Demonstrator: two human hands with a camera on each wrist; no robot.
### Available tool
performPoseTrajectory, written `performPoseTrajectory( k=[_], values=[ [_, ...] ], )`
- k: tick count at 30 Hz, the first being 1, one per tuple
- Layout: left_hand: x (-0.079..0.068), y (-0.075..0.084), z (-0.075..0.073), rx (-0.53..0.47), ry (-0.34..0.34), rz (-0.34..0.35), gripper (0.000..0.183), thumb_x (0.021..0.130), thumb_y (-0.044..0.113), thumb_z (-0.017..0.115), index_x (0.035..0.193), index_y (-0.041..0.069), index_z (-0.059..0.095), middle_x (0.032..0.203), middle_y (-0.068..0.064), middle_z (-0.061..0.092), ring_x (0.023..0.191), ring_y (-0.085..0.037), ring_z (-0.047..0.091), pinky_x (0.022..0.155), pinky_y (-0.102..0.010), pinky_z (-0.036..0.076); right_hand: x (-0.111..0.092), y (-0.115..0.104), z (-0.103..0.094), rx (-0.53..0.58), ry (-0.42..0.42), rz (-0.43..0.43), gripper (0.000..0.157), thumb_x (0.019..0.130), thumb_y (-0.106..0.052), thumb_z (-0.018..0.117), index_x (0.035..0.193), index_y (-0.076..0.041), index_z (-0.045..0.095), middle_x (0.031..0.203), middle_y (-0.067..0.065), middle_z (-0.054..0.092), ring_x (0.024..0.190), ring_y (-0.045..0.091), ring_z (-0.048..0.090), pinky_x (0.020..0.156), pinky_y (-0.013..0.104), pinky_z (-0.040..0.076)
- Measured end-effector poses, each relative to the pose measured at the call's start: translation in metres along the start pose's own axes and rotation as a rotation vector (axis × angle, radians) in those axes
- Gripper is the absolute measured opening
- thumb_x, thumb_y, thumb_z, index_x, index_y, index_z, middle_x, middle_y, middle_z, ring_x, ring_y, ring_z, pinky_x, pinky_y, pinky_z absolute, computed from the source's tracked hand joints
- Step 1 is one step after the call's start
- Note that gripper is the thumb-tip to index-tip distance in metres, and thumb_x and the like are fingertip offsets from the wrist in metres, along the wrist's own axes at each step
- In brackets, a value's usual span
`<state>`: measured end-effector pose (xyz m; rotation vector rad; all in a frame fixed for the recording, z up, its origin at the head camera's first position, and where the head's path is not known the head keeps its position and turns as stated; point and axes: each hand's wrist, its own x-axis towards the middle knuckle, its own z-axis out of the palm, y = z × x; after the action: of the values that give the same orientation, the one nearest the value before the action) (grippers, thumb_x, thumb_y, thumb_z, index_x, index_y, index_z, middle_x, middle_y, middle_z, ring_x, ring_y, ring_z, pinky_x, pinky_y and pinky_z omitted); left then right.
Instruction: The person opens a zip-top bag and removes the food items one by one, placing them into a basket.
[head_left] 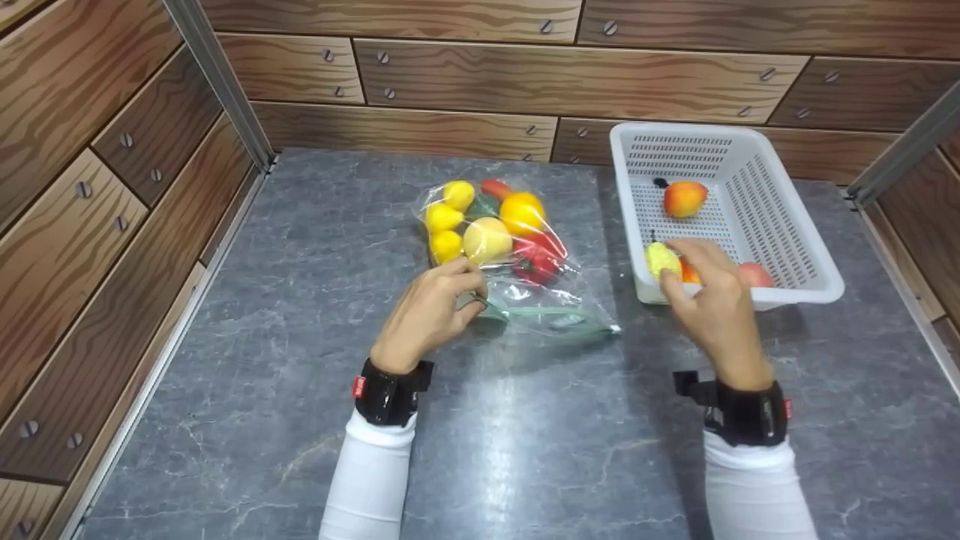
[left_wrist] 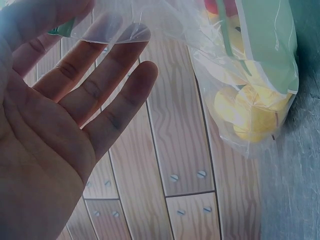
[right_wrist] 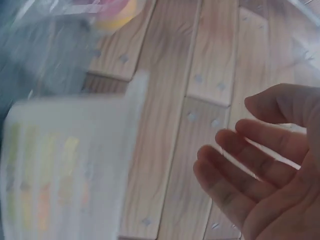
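Observation:
My left hand (head_left: pixel 431 307) pinches the edge of a clear zip bag (head_left: pixel 517 294) with a green strip, between thumb and forefinger. Its other fingers spread behind the film in the left wrist view. Inside the bag lie several lemons (head_left: pixel 446 246), a pale yellow round fruit (head_left: pixel 487 240), an orange (head_left: pixel 523 213) and a red bell pepper (head_left: pixel 534 262). Over the near side of a white basket (head_left: pixel 772 210) hovers my right hand (head_left: pixel 716 315), fingers apart and holding nothing. Just beyond its fingertips is a yellow-green fruit (head_left: pixel 661 259); the hand partly hides an orange-coloured fruit (head_left: pixel 689 272).
The basket also has a red-orange fruit (head_left: pixel 685 199) toward its back and a pinkish round fruit (head_left: pixel 755 275) at its near side. Wood-patterned panels (head_left: pixel 465 75) wall in the grey marbled tabletop (head_left: pixel 285 300) at the back and both sides.

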<state>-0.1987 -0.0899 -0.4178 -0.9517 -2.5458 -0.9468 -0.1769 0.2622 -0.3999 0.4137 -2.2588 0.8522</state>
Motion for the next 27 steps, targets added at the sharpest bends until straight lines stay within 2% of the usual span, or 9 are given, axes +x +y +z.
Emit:
performPoseTrajectory(
  k=[2,7,9,16,22,27],
  values=[
    [0.000,0.000,0.000,-0.001,0.002,0.000,0.013,0.085,0.005,0.083,0.090,0.013,0.073,0.100,0.000,0.067,0.091,-0.019,0.065,0.083,-0.033,0.057,-0.001,-0.011,0.004,0.040,-0.002,-0.045,0.035,0.081,0.011,0.071,0.116,0.006,0.072,0.113,0.024,0.072,0.101,0.040,0.068,0.099,0.011,0.043],
    [0.000,0.001,-0.001,-0.004,0.006,0.007,0.013,0.085,0.005,0.082,0.089,0.013,0.073,0.100,0.000,0.067,0.090,-0.020,0.066,0.082,-0.033,0.057,-0.005,-0.033,0.016,0.133,-0.073,-0.145,0.031,0.079,0.015,0.072,0.109,0.005,0.075,0.109,0.019,0.075,0.099,0.037,0.070,0.102,0.012,0.046],
    [0.000,0.001,-0.002,-0.001,0.008,0.010,0.013,0.085,0.005,0.082,0.089,0.013,0.073,0.100,0.001,0.067,0.091,-0.020,0.066,0.083,-0.033,0.057,-0.006,-0.039,0.021,0.145,-0.130,-0.166,0.030,0.080,0.015,0.072,0.108,0.005,0.074,0.109,0.018,0.075,0.099,0.035,0.071,0.100,0.012,0.047],
    [0.000,0.000,-0.001,0.005,0.003,0.010,0.012,0.085,0.006,0.082,0.089,0.013,0.073,0.100,0.001,0.067,0.092,-0.019,0.067,0.084,-0.033,0.057,-0.014,-0.052,0.042,0.125,-0.310,-0.230,0.025,0.082,0.008,0.077,0.106,0.002,0.075,0.106,0.016,0.075,0.094,0.029,0.074,0.083,0.034,0.062],
    [0.000,0.001,-0.001,0.001,0.000,0.006,0.012,0.085,0.006,0.082,0.089,0.013,0.073,0.100,0.000,0.068,0.091,-0.021,0.067,0.084,-0.032,0.057,-0.018,-0.055,0.052,0.181,-0.427,-0.263,0.015,0.085,0.005,0.076,0.097,-0.003,0.078,0.093,0.008,0.076,0.080,0.020,0.073,0.071,0.033,0.062],
    [0.000,0.001,-0.001,-0.002,0.003,0.012,0.013,0.084,0.005,0.083,0.090,0.013,0.074,0.100,0.001,0.068,0.092,-0.019,0.067,0.085,-0.031,0.057,-0.018,-0.055,0.056,0.147,-0.590,-0.238,0.015,0.089,0.002,0.072,0.102,-0.002,0.078,0.097,0.011,0.078,0.087,0.026,0.075,0.080,0.041,0.062]
  ],
)
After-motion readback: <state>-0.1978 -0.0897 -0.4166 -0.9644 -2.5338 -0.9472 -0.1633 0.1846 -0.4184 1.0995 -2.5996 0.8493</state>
